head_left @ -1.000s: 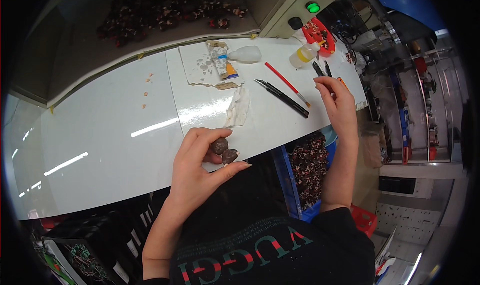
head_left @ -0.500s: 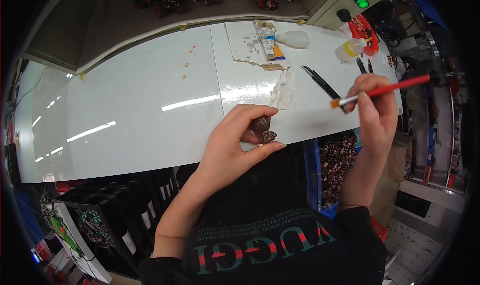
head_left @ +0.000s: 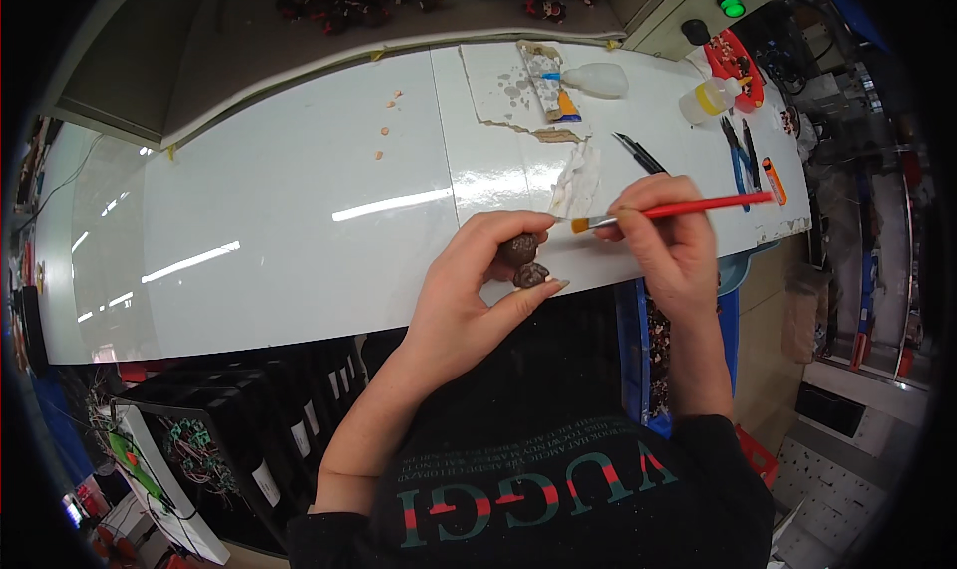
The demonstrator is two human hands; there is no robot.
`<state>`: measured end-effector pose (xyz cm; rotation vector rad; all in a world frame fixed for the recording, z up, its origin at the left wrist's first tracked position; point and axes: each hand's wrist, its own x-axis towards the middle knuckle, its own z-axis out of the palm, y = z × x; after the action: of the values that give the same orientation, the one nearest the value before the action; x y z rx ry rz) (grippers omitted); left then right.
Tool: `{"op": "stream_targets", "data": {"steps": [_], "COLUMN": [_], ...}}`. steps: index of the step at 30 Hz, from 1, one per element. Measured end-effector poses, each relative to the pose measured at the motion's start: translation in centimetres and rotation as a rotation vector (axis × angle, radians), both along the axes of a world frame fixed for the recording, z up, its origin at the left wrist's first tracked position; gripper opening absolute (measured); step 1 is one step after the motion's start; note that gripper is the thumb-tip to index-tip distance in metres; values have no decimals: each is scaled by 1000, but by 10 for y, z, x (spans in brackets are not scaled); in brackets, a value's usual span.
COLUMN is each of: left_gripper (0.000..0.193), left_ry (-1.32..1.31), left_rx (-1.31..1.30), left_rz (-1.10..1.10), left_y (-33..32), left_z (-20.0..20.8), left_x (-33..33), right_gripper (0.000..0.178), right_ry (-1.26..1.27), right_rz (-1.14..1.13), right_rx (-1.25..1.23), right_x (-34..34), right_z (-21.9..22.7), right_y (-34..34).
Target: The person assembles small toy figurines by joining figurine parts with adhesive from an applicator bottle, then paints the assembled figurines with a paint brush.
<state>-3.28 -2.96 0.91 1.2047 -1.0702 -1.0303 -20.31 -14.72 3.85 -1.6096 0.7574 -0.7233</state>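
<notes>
Between the thumb and fingers of my left hand (head_left: 449,300) is a small dark brown, lumpy figurine piece (head_left: 531,274), with two rounded parts showing. The palm side is partly hidden. It is held just over the table's front edge. My right hand (head_left: 673,250) grips a paintbrush (head_left: 708,205) with a red handle, a silver ferrule and brownish-yellow bristles. The bristles point left and hover near my left fingertips, a little apart from the brown piece. A crumpled white tissue (head_left: 576,178) lies just beyond the brush tip.
Past the tissue lie black tweezers (head_left: 638,153), a white squeeze bottle (head_left: 601,80) and stained cardboard (head_left: 498,85). At right are a yellowish bottle (head_left: 706,100), a red tray (head_left: 733,55), blue-handled pliers (head_left: 738,160) and an orange tool (head_left: 774,180). A blue bin (head_left: 630,350) sits below.
My right hand has moved left with the paintbrush, bringing its bristles close to my left fingers. The left hand keeps its hold on the brown figurine piece.
</notes>
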Motion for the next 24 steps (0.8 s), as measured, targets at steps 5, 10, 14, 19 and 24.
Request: {"op": "stream_targets", "data": {"steps": [5, 10, 14, 19, 24], "left_gripper": [47, 48, 49, 51, 55], "left_ry": [46, 41, 1, 2, -6], "left_rx": [-16, -6, -4, -20, 9], "left_rz": [7, 5, 25, 27, 24], "left_y": [-2, 2, 0, 0, -1], "left_z": [-5, -2, 2, -1, 7], "left_x": [-1, 0, 0, -5, -2], "right_gripper": [16, 12, 10, 12, 10], "right_ry": [-175, 7, -158, -178, -78], "right_rz": [204, 54, -9, 220, 26], "right_rx": [-249, -52, -21, -262, -45], "right_x": [17, 10, 5, 18, 7], "right_z": [10, -7, -2, 1, -9], "right_y": [9, 3, 4, 19, 4]}}
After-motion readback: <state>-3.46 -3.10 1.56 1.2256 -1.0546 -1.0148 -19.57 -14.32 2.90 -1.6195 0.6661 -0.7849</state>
